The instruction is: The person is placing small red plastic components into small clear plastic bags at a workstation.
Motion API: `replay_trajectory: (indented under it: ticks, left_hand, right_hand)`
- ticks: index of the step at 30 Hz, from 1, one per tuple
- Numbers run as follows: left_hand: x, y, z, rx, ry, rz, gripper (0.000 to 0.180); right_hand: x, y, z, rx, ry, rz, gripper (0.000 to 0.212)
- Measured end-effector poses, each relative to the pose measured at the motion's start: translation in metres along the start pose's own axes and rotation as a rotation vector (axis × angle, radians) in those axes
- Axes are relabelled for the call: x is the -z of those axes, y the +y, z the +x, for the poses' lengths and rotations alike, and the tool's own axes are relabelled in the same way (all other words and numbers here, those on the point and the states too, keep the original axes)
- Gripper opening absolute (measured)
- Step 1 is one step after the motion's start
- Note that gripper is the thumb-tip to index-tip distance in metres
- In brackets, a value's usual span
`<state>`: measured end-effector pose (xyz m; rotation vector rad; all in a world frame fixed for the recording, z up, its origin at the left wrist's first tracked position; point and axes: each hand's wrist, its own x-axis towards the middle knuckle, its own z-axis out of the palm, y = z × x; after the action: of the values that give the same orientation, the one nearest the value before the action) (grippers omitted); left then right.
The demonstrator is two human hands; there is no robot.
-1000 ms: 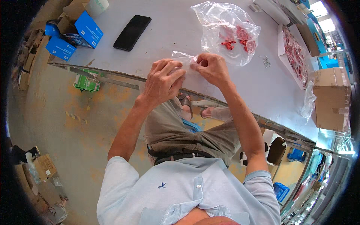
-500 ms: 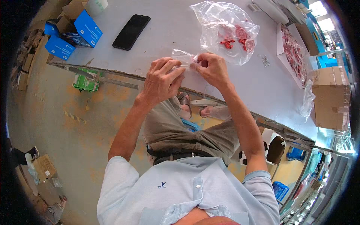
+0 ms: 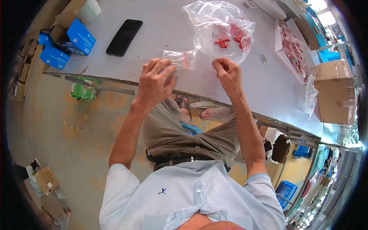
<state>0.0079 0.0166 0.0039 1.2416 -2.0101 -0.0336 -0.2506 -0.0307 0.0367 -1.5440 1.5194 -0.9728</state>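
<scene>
A small clear zip bag (image 3: 179, 58) with a red strip near its right end lies by the table's front edge. My left hand (image 3: 155, 81) has its bent fingers closed over the bag's left end; the thumb sits lower and the exact grip is partly hidden. To the right of the bag, and apart from it, my right hand (image 3: 229, 75) is curled with thumb and fingertips drawn together. Whatever those fingertips hold, if anything, is too small to make out. Just beyond that hand rests a large clear plastic bag (image 3: 203, 23) with red pieces (image 3: 238, 37) inside.
A black phone (image 3: 124, 37) and blue boxes (image 3: 81, 36) are at the left. Small metal pieces (image 3: 263, 58) lie right of the large bag. Farther right stand a white tray of red-and-clear packets (image 3: 293, 51) and a cardboard carton (image 3: 335, 97).
My right hand has left the small bag and moved right, with its fingers drawn together. My left hand stays at the bag. The whole view has shifted a little.
</scene>
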Motion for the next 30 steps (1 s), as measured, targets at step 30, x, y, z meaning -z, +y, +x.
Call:
replay_trajectory:
  ticks: [30]
  left_hand:
    - [-0.058, 0.101, 0.049, 0.597, -0.053, -0.63, 0.008]
  right_hand:
    - [0.068, 0.011, -0.085, 0.364, 0.353, 0.245, 0.01]
